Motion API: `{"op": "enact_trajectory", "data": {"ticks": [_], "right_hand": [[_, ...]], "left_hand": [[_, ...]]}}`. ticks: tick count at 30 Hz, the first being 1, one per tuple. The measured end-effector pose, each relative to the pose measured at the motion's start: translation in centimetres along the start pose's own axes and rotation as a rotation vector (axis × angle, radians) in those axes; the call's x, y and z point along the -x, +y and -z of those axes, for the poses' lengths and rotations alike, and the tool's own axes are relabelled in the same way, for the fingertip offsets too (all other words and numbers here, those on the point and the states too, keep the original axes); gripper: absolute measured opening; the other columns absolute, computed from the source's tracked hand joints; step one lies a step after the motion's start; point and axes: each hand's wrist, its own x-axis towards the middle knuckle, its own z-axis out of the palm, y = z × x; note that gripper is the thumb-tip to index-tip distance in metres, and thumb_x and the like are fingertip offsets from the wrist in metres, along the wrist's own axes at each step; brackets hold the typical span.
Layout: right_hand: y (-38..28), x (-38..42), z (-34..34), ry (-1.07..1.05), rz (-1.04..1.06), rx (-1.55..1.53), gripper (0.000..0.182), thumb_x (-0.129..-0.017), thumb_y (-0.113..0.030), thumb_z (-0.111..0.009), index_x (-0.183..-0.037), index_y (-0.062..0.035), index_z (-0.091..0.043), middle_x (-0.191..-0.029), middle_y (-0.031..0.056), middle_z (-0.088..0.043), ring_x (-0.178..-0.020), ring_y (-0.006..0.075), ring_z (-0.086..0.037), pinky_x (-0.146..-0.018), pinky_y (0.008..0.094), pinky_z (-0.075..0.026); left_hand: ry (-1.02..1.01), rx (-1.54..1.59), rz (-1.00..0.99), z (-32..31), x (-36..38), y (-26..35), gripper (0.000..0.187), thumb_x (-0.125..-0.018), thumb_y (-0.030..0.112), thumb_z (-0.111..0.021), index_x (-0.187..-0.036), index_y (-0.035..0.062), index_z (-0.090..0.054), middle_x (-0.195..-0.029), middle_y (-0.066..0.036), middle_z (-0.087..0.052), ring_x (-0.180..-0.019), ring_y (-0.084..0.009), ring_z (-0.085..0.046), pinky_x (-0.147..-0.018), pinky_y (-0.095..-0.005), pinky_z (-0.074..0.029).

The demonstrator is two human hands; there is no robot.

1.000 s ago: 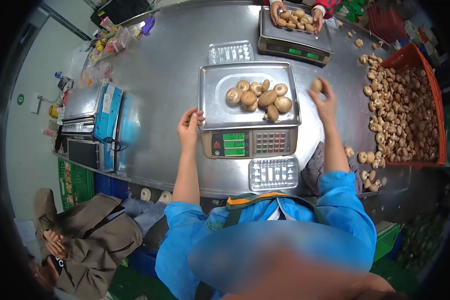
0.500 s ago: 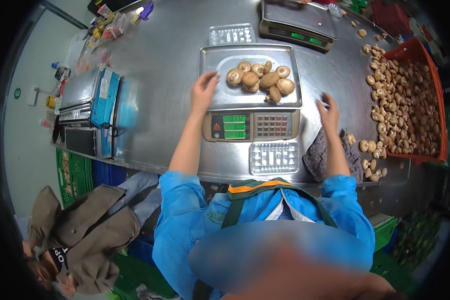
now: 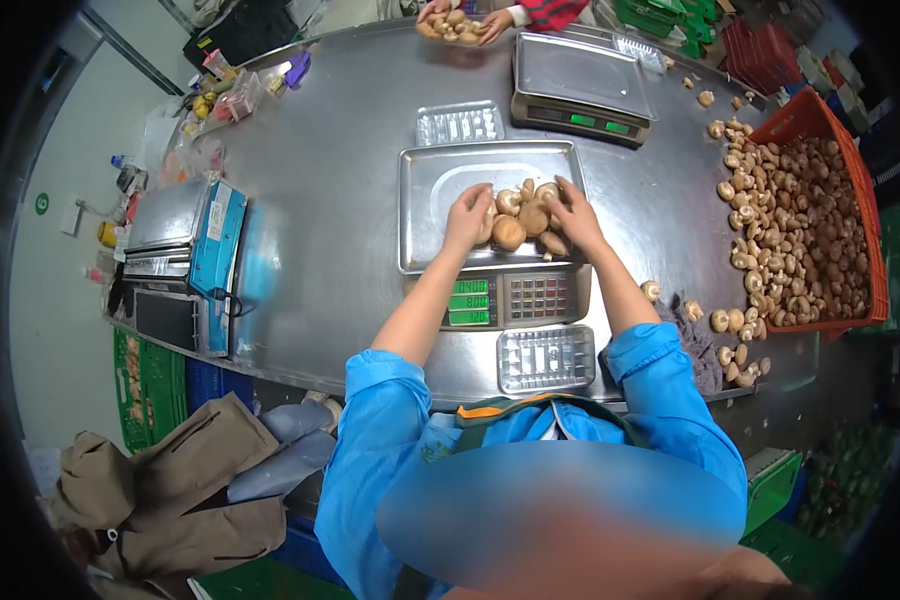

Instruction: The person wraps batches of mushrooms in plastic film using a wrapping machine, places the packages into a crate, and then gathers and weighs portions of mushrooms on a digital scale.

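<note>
Brown-capped mushrooms [image 3: 510, 232] sit in a cluster on the metal weighing pan [image 3: 420, 190] of a scale with a green display [image 3: 470, 302]. Cupped against the left side of this cluster is my left hand [image 3: 469, 214], its fingers curved around the mushrooms. From the other side my right hand [image 3: 575, 215] closes on mushrooms at the cluster's right edge. The mushrooms are squeezed between both hands, and some are partly covered by the fingers. One clear plastic punnet [image 3: 547, 359] lies in front of the scale, another punnet [image 3: 460, 123] behind it.
An orange crate [image 3: 875, 230] tipped on its side spills many mushrooms at right, near a grey cloth [image 3: 705, 360]. A second scale [image 3: 582, 85] stands behind, a blue-sided machine [image 3: 210, 225] at left. Across the table another person's hands [image 3: 495, 25] hold a punnet of mushrooms.
Both my hands have moved inward from beside the pan onto the mushrooms, pressing them together. The display reading has changed. Another person's hands with a filled punnet now show at the far edge.
</note>
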Motion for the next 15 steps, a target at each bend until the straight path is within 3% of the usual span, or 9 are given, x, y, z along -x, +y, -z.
{"op": "enact_trajectory", "data": {"ticks": [2,4,6,9,11,13,15], "right_hand": [[0.0,0.3,1.5,0.186,0.043,-0.03,0.055,-0.08,-0.032,-0.061,-0.123,0.0001,-0.046,-0.12,0.0195,-0.05,-0.112,0.0316,-0.048,-0.095,0.0357,-0.037],[1.2,0.9,2.0,0.227,-0.008,-0.042,0.057,-0.079,-0.028,-0.063,-0.124,0.0005,-0.045,-0.12,0.0201,-0.05,-0.112,0.0315,-0.048,-0.094,0.0351,-0.038],[1.3,2.3,1.9,0.1,-0.135,-0.123,0.06,-0.077,-0.028,-0.065,-0.125,0.0011,-0.043,-0.121,0.0216,-0.048,-0.112,0.0326,-0.048,-0.095,0.0359,-0.038],[0.4,3.4,0.6,0.061,-0.071,0.008,0.067,-0.076,-0.031,-0.065,-0.128,0.002,-0.038,-0.124,0.0225,-0.044,-0.115,0.0328,-0.045,-0.097,0.037,-0.036],[0.7,3.5,-0.5,0.079,-0.072,0.013,0.069,-0.076,-0.032,-0.065,-0.129,0.0021,-0.036,-0.125,0.0228,-0.043,-0.116,0.033,-0.043,-0.098,0.0374,-0.035],[0.1,3.4,-1.2,0.285,-0.178,-0.073,0.074,-0.076,-0.038,-0.063,-0.131,0.0003,-0.033,-0.13,0.022,-0.038,-0.119,0.035,-0.04,-0.098,0.0388,-0.034],[-1.6,2.7,-1.2,0.225,-0.198,0.038,0.075,-0.075,-0.042,-0.063,-0.132,-0.0022,-0.033,-0.132,0.0208,-0.035,-0.12,0.0358,-0.039,-0.098,0.0398,-0.035]], "left_hand": [[0.016,0.155,-0.003,1.2,0.2,0.8,0.034,-0.084,0.026,-0.057,-0.108,0.0023,-0.059,-0.109,-0.012,-0.059,-0.107,-0.026,-0.052,-0.093,-0.033,-0.038],[0.138,0.017,-0.237,2.7,0.4,1.0,0.035,-0.087,0.024,-0.053,-0.114,0.002,-0.054,-0.116,-0.013,-0.055,-0.112,-0.0263,-0.049,-0.097,-0.0334,-0.035],[0.044,-0.071,-0.284,3.3,1.3,1.1,0.045,-0.085,0.029,-0.056,-0.122,0.004,-0.048,-0.125,-0.015,-0.048,-0.119,-0.028,-0.042,-0.101,-0.0355,-0.031],[-0.142,-0.417,-0.505,2.9,1.8,0.9,0.077,-0.072,0.045,-0.066,-0.13,0.004,-0.037,-0.135,-0.021,-0.034,-0.125,-0.0366,-0.03,-0.105,-0.0439,-0.024],[-0.134,-0.43,-0.449,2.0,1.8,0.1,0.079,-0.07,0.045,-0.068,-0.13,0.0039,-0.036,-0.135,-0.022,-0.032,-0.125,-0.0377,-0.029,-0.104,-0.0447,-0.024],[-0.091,-0.396,-0.339,1.4,1.1,-0.3,0.087,-0.066,0.051,-0.069,-0.133,0.0071,-0.034,-0.135,-0.023,-0.031,-0.128,-0.0372,-0.027,-0.105,-0.0427,-0.024],[-0.061,-0.45,-0.271,0.7,1.0,0.0,0.088,-0.064,0.049,-0.071,-0.133,0.0071,-0.034,-0.135,-0.023,-0.031,-0.127,-0.0379,-0.028,-0.104,-0.0429,-0.025]]}}
